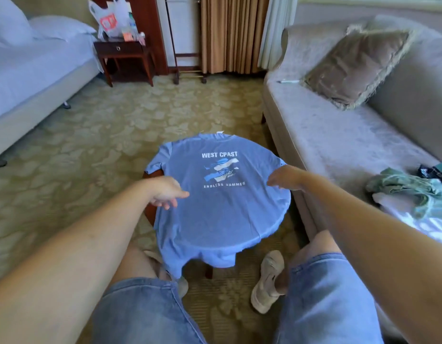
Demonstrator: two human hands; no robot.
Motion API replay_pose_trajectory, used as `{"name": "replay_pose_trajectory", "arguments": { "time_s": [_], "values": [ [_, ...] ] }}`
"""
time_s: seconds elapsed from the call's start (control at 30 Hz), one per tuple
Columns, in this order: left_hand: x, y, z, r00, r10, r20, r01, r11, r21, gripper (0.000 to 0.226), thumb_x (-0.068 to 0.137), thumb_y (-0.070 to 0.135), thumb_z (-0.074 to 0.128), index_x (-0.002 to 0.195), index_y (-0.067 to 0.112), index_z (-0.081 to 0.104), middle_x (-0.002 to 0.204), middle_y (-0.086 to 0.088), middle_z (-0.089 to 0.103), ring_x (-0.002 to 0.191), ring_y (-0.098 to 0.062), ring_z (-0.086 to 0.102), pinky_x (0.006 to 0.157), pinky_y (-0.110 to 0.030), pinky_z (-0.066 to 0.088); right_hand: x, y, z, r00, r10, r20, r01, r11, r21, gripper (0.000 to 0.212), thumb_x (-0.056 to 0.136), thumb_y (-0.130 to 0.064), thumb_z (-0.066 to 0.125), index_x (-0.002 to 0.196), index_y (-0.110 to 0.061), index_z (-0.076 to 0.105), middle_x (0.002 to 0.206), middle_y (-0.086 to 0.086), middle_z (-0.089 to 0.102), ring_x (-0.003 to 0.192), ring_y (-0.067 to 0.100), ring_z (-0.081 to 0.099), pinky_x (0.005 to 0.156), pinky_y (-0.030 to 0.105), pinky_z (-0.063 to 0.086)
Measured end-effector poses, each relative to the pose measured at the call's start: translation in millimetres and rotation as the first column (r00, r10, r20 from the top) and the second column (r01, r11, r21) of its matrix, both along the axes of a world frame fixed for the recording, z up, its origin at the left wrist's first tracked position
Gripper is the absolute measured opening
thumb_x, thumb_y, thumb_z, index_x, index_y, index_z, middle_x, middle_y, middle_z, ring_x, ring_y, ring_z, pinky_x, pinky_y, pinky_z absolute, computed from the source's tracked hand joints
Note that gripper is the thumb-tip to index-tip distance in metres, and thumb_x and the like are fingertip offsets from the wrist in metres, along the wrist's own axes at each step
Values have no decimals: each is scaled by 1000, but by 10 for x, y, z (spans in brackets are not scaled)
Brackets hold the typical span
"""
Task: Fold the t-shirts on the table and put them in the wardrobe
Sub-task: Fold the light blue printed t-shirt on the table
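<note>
Where it lies, the t-shirt (215,212) reads "WEST CPAST".

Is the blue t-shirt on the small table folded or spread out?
Spread out: the blue t-shirt lies flat, print facing up, both sleeves showing, no fold made.

a fringed cushion (356,65) lies on the grey sofa (339,145), nightstand (123,53) beside bed (29,70).

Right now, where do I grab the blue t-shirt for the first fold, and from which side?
Probably pinch the t-shirt at the side edges by the sleeves, each hand from its own side. It lies flat, print up, collar far; the edges drape off the table, so they are free. The left hand and right hand are there.
</note>
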State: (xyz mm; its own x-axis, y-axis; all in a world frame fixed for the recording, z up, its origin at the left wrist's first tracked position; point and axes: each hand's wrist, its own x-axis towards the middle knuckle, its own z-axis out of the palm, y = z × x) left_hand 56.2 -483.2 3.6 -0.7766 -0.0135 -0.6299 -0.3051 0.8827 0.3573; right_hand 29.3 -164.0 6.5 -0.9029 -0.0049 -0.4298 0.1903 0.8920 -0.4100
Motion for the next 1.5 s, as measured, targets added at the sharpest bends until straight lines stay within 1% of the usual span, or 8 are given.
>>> {"name": "replay_pose_trajectory", "arguments": {
  "time_s": [0.07,0.13,0.27,0.47,0.63,1.13,1.37,1.5],
  "values": [
    [-192,50,-294,972,25,-235,-34,999,-34,47,94,42,59,126,8,57,117,-12,64,90,-27,65,71,-29,49,-150,-145,-204,999,43,-9,-43,998,38,50,97,-28,57,143,-12,44,146,12,47,135,27,43,108,33,34],
    [-348,120,-549,958,-2,-285,-32,993,-115,62,93,49,58,144,17,43,145,-9,45,127,-29,49,100,-32,41,-282,-274,-459,996,88,-36,-84,993,83,63,95,-34,60,149,-14,34,149,14,41,136,29,40,109,33,31],
    [-701,242,-903,947,-79,-312,17,980,-197,72,95,58,45,155,28,18,162,-2,11,148,-27,14,116,-44,24,-463,-641,-910,972,235,-13,-224,942,251,75,96,-56,45,155,-25,11,162,8,5,149,29,6,118,52,14],
    [-802,139,-1399,913,-136,-386,4,946,-324,70,97,63,24,156,30,7,164,0,-9,150,-19,-11,120,-51,-1,-525,-782,-1461,936,296,-189,-226,919,323,77,93,-70,21,156,-29,4,164,1,-10,150,23,-11,118,54,-4],
    [-766,107,-1506,855,-101,-509,-66,952,-300,70,95,63,31,154,27,20,164,-3,0,150,-19,-4,120,-48,1,-620,-736,-1547,919,336,-207,-255,906,339,79,91,-72,19,156,-29,4,164,1,-9,150,21,-11,119,52,-5],
    [167,376,-1431,922,-127,-366,-5,941,-339,78,94,68,15,156,22,2,162,-10,-15,149,-26,-16,118,-54,-4,262,-596,-1528,921,327,-213,-253,916,313,93,78,-80,-1,156,-30,0,164,-2,-10,150,20,-12,119,51,-6],
    [280,390,-1307,917,-146,-371,7,936,-352,77,93,69,26,153,22,16,163,-12,3,148,-30,2,117,-51,11,543,-543,-1531,920,299,-252,-227,933,278,98,74,-81,0,156,-29,9,164,-2,-1,150,19,-6,120,51,-4],
    [264,400,-1232,905,-123,-408,-25,941,-338,68,94,66,32,146,23,33,155,-10,24,140,-32,21,110,-47,23,532,-537,-1460,926,257,-277,-196,954,228,101,70,-83,14,151,-26,29,159,1,21,147,24,12,119,54,4]
  ]
}}
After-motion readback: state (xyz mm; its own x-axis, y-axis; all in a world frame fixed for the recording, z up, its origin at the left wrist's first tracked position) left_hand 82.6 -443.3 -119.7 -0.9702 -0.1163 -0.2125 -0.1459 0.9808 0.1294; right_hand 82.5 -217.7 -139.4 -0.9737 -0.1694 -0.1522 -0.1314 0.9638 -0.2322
